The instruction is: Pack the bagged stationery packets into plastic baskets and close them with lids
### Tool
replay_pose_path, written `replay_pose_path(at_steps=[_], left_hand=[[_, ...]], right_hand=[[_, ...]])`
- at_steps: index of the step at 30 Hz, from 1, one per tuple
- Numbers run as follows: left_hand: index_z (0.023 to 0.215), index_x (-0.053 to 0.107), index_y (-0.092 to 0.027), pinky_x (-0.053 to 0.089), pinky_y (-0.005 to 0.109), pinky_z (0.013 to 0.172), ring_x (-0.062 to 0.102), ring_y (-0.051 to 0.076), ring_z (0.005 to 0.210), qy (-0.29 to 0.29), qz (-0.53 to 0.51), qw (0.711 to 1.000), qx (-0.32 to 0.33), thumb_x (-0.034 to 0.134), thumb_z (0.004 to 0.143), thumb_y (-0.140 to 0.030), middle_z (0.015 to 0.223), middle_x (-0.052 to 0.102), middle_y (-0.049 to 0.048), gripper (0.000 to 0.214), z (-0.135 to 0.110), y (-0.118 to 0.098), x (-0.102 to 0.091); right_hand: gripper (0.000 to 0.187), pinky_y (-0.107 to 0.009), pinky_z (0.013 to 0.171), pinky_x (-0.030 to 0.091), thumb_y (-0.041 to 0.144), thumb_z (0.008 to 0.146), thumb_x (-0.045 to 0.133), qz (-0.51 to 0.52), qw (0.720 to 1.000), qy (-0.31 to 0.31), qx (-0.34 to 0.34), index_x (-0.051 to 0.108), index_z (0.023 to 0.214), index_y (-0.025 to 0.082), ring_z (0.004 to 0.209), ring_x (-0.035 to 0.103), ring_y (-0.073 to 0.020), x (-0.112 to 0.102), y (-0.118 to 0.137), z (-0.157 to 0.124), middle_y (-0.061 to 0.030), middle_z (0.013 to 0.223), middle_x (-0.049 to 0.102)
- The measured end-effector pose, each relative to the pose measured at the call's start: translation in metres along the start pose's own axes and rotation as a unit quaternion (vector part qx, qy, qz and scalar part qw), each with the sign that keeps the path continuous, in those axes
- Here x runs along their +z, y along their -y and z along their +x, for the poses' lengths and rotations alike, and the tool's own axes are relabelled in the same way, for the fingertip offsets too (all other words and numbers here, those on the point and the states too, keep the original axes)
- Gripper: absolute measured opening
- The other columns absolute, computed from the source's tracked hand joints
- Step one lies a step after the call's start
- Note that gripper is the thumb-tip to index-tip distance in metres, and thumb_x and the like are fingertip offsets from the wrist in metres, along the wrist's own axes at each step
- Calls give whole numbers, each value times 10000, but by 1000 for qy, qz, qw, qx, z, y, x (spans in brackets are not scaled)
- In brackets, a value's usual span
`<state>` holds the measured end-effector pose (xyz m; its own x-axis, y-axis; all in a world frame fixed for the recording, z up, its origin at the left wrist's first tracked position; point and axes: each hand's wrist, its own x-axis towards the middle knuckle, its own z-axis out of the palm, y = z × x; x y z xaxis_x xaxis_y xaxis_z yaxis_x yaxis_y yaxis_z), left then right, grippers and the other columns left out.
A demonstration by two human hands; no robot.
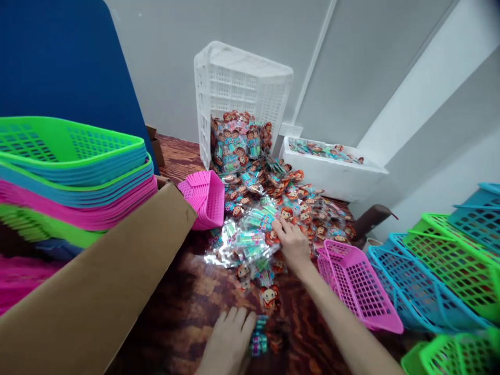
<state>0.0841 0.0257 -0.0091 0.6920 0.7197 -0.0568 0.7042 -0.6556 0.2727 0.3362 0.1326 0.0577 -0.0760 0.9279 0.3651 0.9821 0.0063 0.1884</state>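
A heap of small clear-wrapped toy packets (269, 200) with cartoon figures spills from a tipped white crate (238, 86) across the dark wooden table (187, 307). My right hand (291, 242) reaches into the heap, fingers stretched onto the packets. My left hand (230, 338) rests near the front edge, fingers curled over a small stack of packets (258, 338). A pink basket (353, 281) lies just right of my right forearm.
A stack of green, blue and pink baskets (74, 172) stands at left behind a cardboard flap (97, 291). Another pink basket (205, 198) lies tipped beside the crate. A white foam box (332, 169) of packets sits behind. Blue and green baskets (441, 271) crowd the right.
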Motion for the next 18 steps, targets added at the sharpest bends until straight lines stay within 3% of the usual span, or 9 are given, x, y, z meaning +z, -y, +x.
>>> replay_pose_path(at_steps=[2, 5, 7, 10, 12, 14, 18], left_hand=[[1313, 515, -231, 416, 414, 997, 521, 280, 1133, 47, -51, 998, 0, 668, 781, -169, 1257, 587, 73, 558, -5, -3, -24], [1285, 503, -260, 411, 379, 997, 501, 254, 1152, 71, -96, 993, 17, 662, 812, -172, 1270, 567, 48, 507, -17, -1, -47], [1262, 504, -265, 416, 371, 975, 502, 249, 1139, 82, -95, 992, 21, 679, 822, -196, 1262, 564, 44, 478, -28, 2, -52], [1235, 507, -259, 420, 385, 950, 503, 256, 1123, 92, -78, 993, 19, 696, 813, -196, 1262, 561, 47, 466, -41, 3, -50], [1236, 503, -259, 417, 393, 947, 503, 260, 1120, 92, -72, 993, 16, 690, 807, -171, 1258, 564, 47, 476, -45, 2, -46], [1231, 507, -254, 415, 395, 944, 504, 262, 1116, 91, -68, 994, 13, 676, 803, -151, 1248, 569, 49, 471, -45, 1, -43], [1275, 486, -243, 403, 401, 954, 493, 264, 1129, 80, -59, 994, 33, 657, 806, -137, 1278, 551, 63, 510, -36, -4, -41]], right_hand=[[515, -438, 997, 426, 111, 934, 441, 25, 1000, -11, 7, 532, 1418, 262, 1299, 467, -316, 12, 15, -43, -112, 1498, 482], [569, -436, 962, 456, 105, 918, 452, 38, 999, 12, 0, 491, 1454, 289, 1383, 391, -327, 29, 31, -93, -94, 1545, 421], [654, -446, 970, 454, 60, 880, 447, 35, 999, 39, 0, 434, 1492, 291, 1413, 354, -330, 31, 32, -114, -94, 1574, 372], [851, -527, 1052, 382, -30, 734, 463, 38, 996, 80, 8, 377, 1522, 279, 1453, 286, -347, 15, 29, -134, -121, 1600, 311], [943, -560, 1085, 334, -48, 651, 464, 64, 994, 93, 10, 371, 1523, 299, 1477, 235, -346, -4, 25, -141, -116, 1616, 273], [920, -522, 1099, 338, -40, 648, 440, 118, 989, 91, 13, 419, 1492, 326, 1479, 241, -307, -22, 21, -139, -74, 1618, 278], [603, -347, 1066, 397, 33, 835, 339, 229, 968, 80, 68, 588, 1345, 236, 1297, 488, -198, -35, 9, -94, -62, 1402, 564]])
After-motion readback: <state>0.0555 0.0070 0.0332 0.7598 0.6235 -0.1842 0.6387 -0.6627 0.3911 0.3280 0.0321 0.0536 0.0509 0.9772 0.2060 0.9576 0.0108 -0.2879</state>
